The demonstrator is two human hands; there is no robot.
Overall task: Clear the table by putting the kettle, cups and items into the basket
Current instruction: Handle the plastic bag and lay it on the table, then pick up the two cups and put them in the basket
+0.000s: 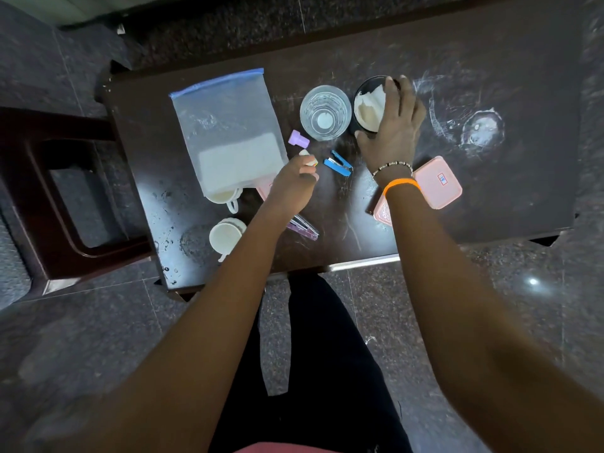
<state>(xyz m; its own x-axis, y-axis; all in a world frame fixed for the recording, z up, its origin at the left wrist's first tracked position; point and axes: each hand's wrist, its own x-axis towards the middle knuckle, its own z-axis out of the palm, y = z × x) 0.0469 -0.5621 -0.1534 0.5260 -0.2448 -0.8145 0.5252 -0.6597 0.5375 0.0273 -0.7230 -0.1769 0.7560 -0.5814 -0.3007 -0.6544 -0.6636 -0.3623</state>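
The right hand (pixel 390 125) reaches over the dark round bowl holding crumpled white paper (pixel 369 107), thumb on the near rim and fingers curled over the far one, a grip clamped across the rim, probably to lift it. The left hand (pixel 295 184) pinches a small white object (pixel 307 156), likely gathering the small things. On the dark brown tabletop (pixel 490 197) wait a clear glass tumbler (pixel 325 112), two white cups (pixel 227 235) and a blue stapler (pixel 338 163). No basket or kettle shows.
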